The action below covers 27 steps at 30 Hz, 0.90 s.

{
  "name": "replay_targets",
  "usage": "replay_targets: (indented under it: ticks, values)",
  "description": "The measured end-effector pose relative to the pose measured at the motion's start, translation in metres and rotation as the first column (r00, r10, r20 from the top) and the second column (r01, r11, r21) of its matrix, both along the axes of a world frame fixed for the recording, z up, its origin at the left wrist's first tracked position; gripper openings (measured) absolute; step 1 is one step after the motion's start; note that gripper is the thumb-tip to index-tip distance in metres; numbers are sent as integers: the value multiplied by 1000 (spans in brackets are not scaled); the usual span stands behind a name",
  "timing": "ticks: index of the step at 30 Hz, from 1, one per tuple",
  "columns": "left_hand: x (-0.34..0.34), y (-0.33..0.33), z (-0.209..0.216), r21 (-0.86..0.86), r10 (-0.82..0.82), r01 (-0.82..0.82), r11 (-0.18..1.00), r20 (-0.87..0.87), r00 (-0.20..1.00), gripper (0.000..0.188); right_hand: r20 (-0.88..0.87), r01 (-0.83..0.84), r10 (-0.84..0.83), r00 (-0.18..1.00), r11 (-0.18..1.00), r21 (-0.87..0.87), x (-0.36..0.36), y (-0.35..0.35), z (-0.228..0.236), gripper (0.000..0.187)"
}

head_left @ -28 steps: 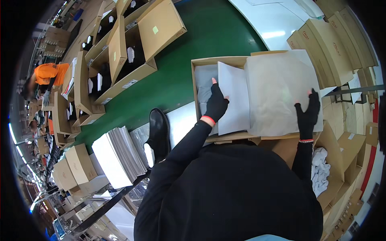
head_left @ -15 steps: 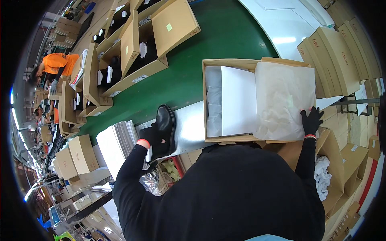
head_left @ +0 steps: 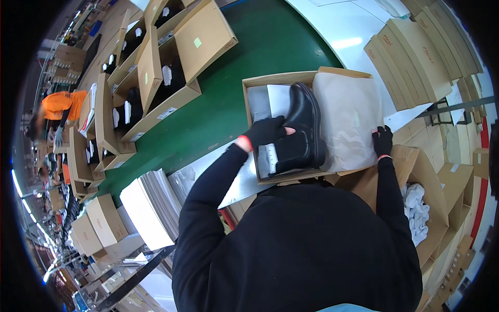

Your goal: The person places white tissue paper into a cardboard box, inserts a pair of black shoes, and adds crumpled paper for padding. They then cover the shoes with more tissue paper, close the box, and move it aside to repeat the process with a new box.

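My left hand (head_left: 268,132), in a black glove with bare fingertips, is closed around the shaft of a black ankle boot (head_left: 303,122). The boot lies over an open cardboard shoe box (head_left: 253,81), toe pointing away from me, with a white insert at its opening. Beneath it are a white card sheet (head_left: 279,94) and greyish tissue paper (head_left: 259,103). A pale tissue sheet (head_left: 347,117) covers the box's right part. At that sheet's right edge rests my right hand (head_left: 383,141), gloved alike, fingers apart and touching the paper.
Open boxes with black footwear (head_left: 167,112) line the green surface (head_left: 260,47) at left. A stack of white sheets (head_left: 153,205) stands left of me. Closed boxes (head_left: 410,65) are at right, above a carton with crumpled white paper (head_left: 416,210). A person in orange (head_left: 65,105) works far left.
My left hand has carried the boot rightward from the metal surface to over the box. My right hand stays at the tissue's edge, its fingers less spread. The whole view has shifted slightly.
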<state>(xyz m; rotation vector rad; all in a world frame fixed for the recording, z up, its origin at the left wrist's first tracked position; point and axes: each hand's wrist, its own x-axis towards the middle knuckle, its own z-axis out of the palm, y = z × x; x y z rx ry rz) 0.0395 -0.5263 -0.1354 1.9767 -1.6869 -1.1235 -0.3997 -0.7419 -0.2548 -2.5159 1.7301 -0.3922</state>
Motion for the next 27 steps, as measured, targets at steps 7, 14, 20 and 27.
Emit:
replay_targets:
  ticks: [7, 14, 20, 27]
  values:
    - [-62, -11, -54, -195, -61, 179, 964, 495, 867, 50, -71, 234, -226, 972, 963, 134, 98, 57, -2, 71]
    - [-8, 49, -15, -379, 380, -457, 805, -263, 887, 53, 843, -580, 28, 537, 738, 345, 186, 82, 129, 11]
    - [15, 98, 23, 102, 445, -578, 809, -748, 492, 85, 979, -678, 202, -13, -721, 140, 255, 136, 293, 41]
    - [6, 118, 37, 72, 459, -613, 787, -732, 503, 92, 699, -706, 160, 697, 323, 631, 192, 151, 117, 73]
